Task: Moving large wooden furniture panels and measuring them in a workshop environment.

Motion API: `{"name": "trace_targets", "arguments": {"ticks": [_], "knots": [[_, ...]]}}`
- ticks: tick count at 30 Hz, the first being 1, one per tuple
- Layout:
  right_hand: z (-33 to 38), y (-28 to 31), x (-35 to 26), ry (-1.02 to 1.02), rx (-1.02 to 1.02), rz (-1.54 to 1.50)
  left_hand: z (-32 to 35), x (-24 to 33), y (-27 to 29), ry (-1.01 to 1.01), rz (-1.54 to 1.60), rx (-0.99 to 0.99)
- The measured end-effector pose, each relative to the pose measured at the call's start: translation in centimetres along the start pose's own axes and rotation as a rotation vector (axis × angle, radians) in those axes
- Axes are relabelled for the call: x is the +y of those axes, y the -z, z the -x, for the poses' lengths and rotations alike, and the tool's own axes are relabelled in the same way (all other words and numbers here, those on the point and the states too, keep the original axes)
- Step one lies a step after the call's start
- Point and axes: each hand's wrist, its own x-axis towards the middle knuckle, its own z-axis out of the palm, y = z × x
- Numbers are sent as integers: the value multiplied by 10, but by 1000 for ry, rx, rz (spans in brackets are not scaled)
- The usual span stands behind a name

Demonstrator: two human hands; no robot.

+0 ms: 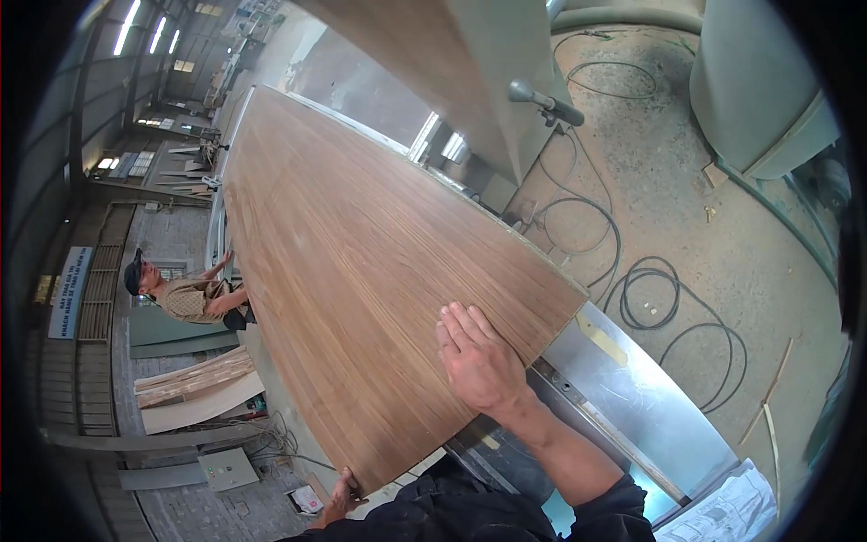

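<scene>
Head view: the wood panel (361, 262) lies across the metal worktop (664, 402). The right hand (483, 366) rests flat on the panel, fingers extended; the left hand (340, 499) touches its near left corner, grip unclear.

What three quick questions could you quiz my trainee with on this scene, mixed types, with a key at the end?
1. True or false: the right hand lies on the top face of the wooden panel.
2. Multiple choice: where is the left hand?
A) At the far end of the wooden panel
B) At the near left corner of the wooden panel
C) On the middle of the wooden panel
3. Short answer: on which side of the wooden panel, in the picture, is the co-worker?

Key: 1. True. 2. B. 3. The left side.
</scene>
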Motion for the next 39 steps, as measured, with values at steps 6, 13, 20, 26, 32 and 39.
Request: {"name": "trace_targets", "arguments": {"ticks": [6, 13, 20, 26, 32, 39], "knots": [[-7, -20, 6, 12, 16, 28, -2, 16, -8, -72, -78, 0], [-29, -28, -1, 18, -10, 101, -65, 11, 11, -341, 262, -217], [-42, -30, -10, 18, -60, 191, -89, 15, 6, -427, 344, -385], [-57, -35, -27, 12, -45, 231, -87, 33, -3, -417, 406, -381], [-61, -49, -27, 41, -45, 272, -95, 43, -4, -447, 421, -400], [-72, -63, -26, 73, -51, 310, -95, 59, -8, -438, 432, -313]]}}
